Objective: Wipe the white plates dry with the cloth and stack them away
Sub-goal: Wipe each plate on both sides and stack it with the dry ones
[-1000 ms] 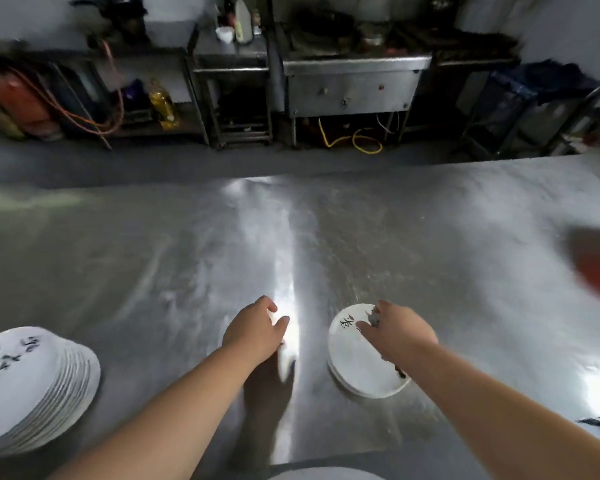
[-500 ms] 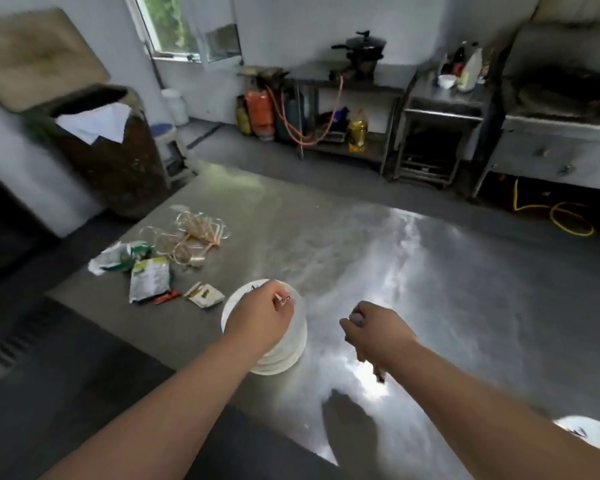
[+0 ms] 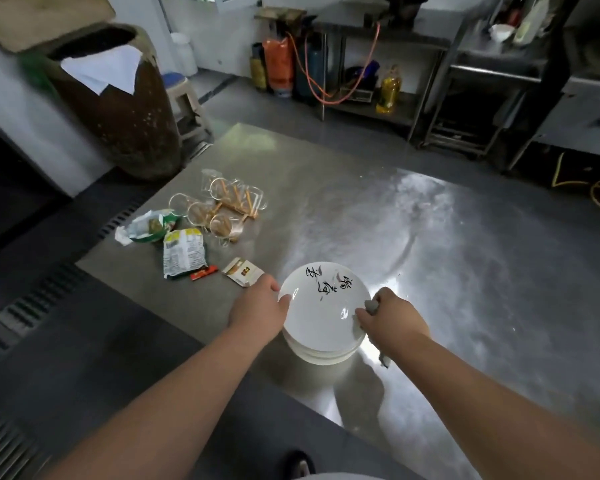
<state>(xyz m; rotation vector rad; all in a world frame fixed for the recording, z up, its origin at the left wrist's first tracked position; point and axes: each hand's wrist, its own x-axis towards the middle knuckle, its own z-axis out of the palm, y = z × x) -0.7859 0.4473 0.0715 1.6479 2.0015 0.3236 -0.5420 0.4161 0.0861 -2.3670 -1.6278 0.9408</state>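
Showing a brushed-steel surface (image 3: 465, 271) in a working kitchen, with the stack of white plates (image 3: 321, 351) near its front edge taken as the reference point. The top plate (image 3: 323, 306) bears black brush characters. Whether it rests on the stack or is raised just off it cannot be told.

The left hand (image 3: 257, 310) has its grip closed on the plate's left rim, thumb on the upper face. The right hand (image 3: 392, 320) has its grip closed round a bunched grey cloth (image 3: 372, 305) at the right rim, and a tail of cloth hangs below the wrist.

- **Just left of the stack:** a small carton (image 3: 243, 271), a red packet (image 3: 203, 273) and snack packets (image 3: 184, 252).
- **Beyond these:** a cluster of clear glasses (image 3: 222, 209).
- **Right of the stack:** the steel shows broad streaks of glare.
- **Off the surface, far behind and left of the stack:** a large brown barrel (image 3: 125, 116) with a white sheet (image 3: 101, 71) over its mouth, and a pale stool (image 3: 184, 98) beside it.
- **Straight behind the stack, across the grey floor:** a metal shelf (image 3: 378, 112) carrying an orange gas cylinder (image 3: 278, 64) and a yellow oil bottle (image 3: 388, 88).
- **Behind and right of the stack:** a yellow hose (image 3: 596, 192) on the floor.
- **Left of the stack, below the surface edge:** a slotted floor grate (image 3: 32, 306).
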